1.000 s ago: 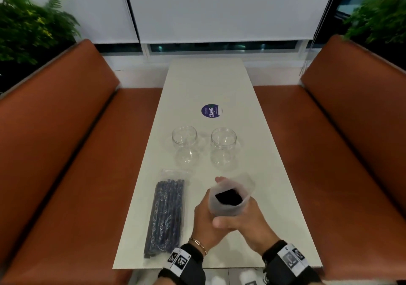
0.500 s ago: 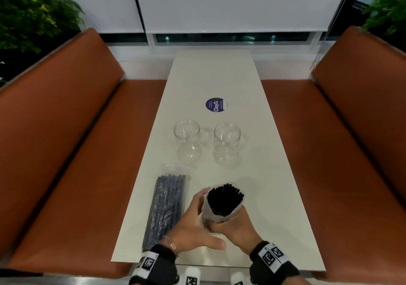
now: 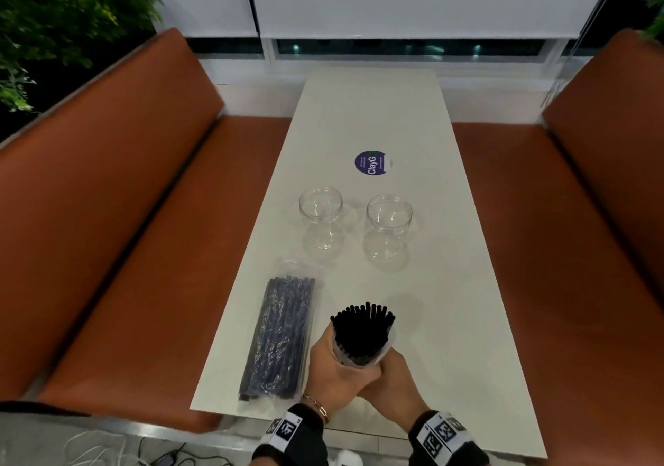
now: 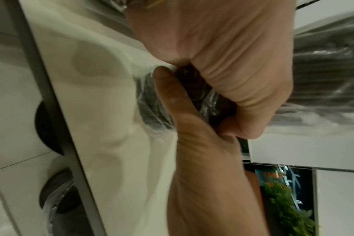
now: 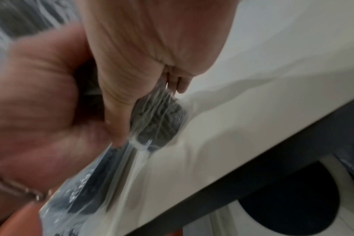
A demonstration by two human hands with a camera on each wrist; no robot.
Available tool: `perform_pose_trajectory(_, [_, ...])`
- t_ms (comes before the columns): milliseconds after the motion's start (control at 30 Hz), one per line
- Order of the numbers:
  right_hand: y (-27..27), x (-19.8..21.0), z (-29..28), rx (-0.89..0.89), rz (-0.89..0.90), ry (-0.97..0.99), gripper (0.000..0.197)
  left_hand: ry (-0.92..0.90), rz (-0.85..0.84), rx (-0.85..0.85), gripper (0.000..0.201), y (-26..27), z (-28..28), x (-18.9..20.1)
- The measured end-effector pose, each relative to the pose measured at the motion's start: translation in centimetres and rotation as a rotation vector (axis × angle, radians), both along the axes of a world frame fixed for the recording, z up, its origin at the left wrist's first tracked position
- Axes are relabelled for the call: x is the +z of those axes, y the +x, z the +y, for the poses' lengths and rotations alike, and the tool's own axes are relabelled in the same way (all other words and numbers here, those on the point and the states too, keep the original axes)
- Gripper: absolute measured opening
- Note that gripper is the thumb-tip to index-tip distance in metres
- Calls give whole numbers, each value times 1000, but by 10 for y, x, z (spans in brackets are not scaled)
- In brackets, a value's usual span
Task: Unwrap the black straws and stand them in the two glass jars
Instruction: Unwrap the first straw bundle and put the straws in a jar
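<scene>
Where the straws a second ago sat sunk inside the wrapper, their tips now stand clear of its mouth, low centre of the head view. Left to right: sealed second pack (image 3: 278,336) flat at lower left; left hand (image 3: 336,376) curled round the black straws (image 3: 363,332) — wrapper (image 3: 386,340) bunched lower; right hand (image 3: 393,379) clenched on the base. Both glass jars (image 3: 321,203) empty, mid-frame — unwrapping roughly half done.

The lower part of the straw bundle (image 3: 362,332) is hidden inside both hands, the left hand (image 3: 332,368) and the right hand (image 3: 390,376). The right wrist view is motion-blurred. The wrapped pack (image 3: 278,336) shows individual straws too indistinctly to count, and both forearms are cut off by the head view's lower edge.
</scene>
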State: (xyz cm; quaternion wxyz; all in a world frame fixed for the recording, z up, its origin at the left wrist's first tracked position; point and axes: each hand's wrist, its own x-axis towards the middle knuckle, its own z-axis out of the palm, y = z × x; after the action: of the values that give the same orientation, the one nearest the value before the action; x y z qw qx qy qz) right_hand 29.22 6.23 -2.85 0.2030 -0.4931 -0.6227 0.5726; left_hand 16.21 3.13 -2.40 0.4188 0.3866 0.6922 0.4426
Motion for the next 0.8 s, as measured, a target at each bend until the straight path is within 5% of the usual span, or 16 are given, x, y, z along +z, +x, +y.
perform_pose_trajectory(200, [60, 24, 22, 121, -352, 144, 107, -62, 5, 50, 58, 5, -1, -12])
perform_pose_trajectory(400, [92, 87, 58, 192, -482, 378, 119, -91, 34, 60, 53, 18, -4, 2])
perform_pose_trajectory(533, [84, 144, 73, 242, -487, 634, 126, -99, 110, 25, 53, 10, 4, 45])
perform_pose_trajectory(633, [65, 185, 85, 263, -449, 889, 128, -166, 290, -126, 52, -23, 16, 104])
perform_pose_trajectory(800, [6, 209, 111, 431, -423, 1122, 125, -434, 840, -424, 65, -92, 39, 190])
